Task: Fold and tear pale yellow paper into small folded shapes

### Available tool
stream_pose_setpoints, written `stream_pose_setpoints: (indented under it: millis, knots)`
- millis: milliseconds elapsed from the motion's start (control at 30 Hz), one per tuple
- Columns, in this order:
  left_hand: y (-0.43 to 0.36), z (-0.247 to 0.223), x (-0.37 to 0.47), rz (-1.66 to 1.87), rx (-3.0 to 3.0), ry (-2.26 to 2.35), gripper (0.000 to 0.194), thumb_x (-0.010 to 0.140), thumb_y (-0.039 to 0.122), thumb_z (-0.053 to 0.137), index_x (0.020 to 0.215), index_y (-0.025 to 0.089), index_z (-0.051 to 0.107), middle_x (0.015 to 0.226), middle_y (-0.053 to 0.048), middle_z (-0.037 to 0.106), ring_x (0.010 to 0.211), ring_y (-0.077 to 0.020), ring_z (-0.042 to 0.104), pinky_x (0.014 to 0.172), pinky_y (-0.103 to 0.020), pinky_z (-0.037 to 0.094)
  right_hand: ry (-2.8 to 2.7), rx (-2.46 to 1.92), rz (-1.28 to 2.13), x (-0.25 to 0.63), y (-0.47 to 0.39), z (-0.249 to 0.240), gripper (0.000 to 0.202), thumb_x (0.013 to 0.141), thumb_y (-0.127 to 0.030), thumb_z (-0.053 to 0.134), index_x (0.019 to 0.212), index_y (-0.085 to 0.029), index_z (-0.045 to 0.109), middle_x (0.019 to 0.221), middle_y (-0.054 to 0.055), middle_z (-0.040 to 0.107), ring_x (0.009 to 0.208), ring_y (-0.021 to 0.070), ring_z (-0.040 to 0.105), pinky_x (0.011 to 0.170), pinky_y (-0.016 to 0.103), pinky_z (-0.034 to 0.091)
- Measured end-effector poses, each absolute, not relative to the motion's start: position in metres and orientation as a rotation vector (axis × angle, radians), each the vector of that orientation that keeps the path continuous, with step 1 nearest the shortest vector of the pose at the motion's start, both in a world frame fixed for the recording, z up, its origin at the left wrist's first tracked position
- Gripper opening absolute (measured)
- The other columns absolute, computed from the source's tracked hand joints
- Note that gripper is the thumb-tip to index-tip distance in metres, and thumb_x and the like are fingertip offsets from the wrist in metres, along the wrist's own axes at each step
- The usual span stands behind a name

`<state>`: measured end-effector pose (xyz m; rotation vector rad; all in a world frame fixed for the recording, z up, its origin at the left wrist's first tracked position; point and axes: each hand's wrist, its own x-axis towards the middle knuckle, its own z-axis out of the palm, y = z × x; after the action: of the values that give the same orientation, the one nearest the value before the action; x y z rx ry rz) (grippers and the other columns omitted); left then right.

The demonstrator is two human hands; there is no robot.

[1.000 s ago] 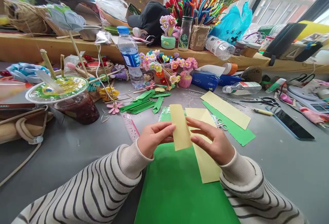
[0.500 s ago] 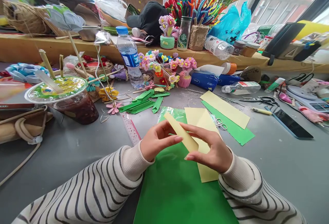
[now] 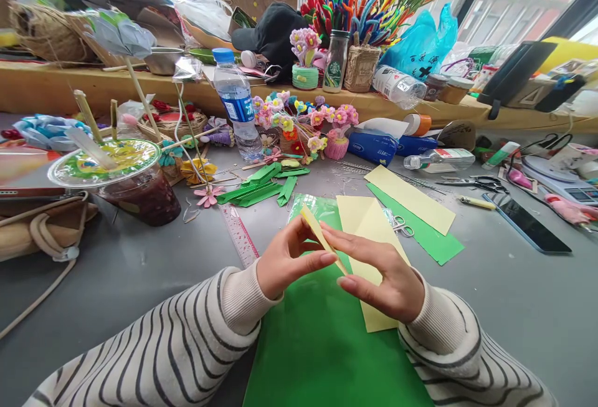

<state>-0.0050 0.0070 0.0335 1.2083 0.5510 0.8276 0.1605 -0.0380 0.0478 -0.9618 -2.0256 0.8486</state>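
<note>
A narrow folded strip of pale yellow paper [image 3: 319,232] is held between my hands, turned nearly edge-on. My left hand [image 3: 292,260] pinches it from the left, thumb along its lower side. My right hand [image 3: 380,270] grips its right side between fingers and thumb. Beneath them lies a green sheet [image 3: 322,344] with a glossy surface. Pale yellow paper pieces [image 3: 378,307] rest on it, partly behind my right hand. Small scissors [image 3: 402,226] lie just beyond, beside another yellow strip [image 3: 411,198] overlapping a green paper strip [image 3: 439,246].
Folded green paper pieces [image 3: 255,189] and a pink ruler [image 3: 240,235] lie to the left. A lidded drink cup [image 3: 140,198] and a water bottle [image 3: 236,105] stand farther left. At right are a phone [image 3: 527,223] and black scissors [image 3: 481,182]. A crowded wooden ledge [image 3: 187,92] runs behind.
The folded yellow strip has turned from showing its flat face to nearly edge-on. My right fingers have shifted slightly left along it; my left hand has barely moved.
</note>
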Motion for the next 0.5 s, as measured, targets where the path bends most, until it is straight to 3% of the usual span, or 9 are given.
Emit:
stream_pose_setpoints:
  millis: [333,500]
  knots:
    - [0.0075,0.0346,-0.0054,0.857,1.304,0.562,0.028,0.063,0.026,0.063,0.082,0.017,0.044,0.072,0.002,0.043,0.073,-0.0131,0.048,0.073,-0.032,0.042,-2.033,-0.912,1.061,0.1623,-0.0352,0.0504,0.046,0.081,-0.025,0.040,0.124,-0.012,0.031,0.131,0.007,0.029,0.120,0.0180,0.024,0.100,0.034,0.021]
    - [0.0067,0.0338,-0.0060,0.873,1.296,0.542,0.030,0.062,0.028,0.064,0.080,0.017,0.043,0.075,0.002,0.045,0.072,-0.0127,0.049,0.071,-0.031,0.042,-2.036,-0.879,1.050,0.1617,-0.0340,0.0482,0.048,0.080,-0.026,0.041,0.124,-0.012,0.031,0.131,0.008,0.028,0.121,0.0183,0.022,0.100,0.034,0.020]
